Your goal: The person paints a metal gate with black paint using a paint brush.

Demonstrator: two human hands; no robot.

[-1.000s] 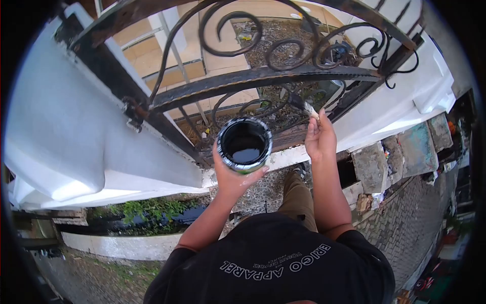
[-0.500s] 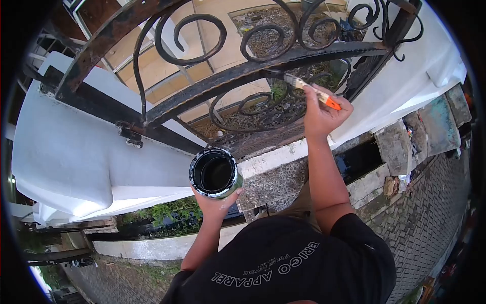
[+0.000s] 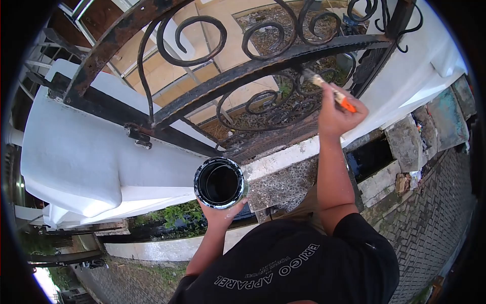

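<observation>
Gate [image 3: 263,58] far; can [image 3: 220,182] near left, brush [image 3: 331,91] right.
Brush tip at, perhaps touching, gate scrollwork; wall [image 3: 96,152] left of can.

Just one camera here, head-mounted, and it looked steeply down and forward with a heavy fisheye, dark corners all round. The person's own shirt [image 3: 288,263] filled 6 o'clock, right up close. The gate [image 3: 263,61] ran across 12 o'clock, about arm's reach off. No second view overlapped it.
</observation>
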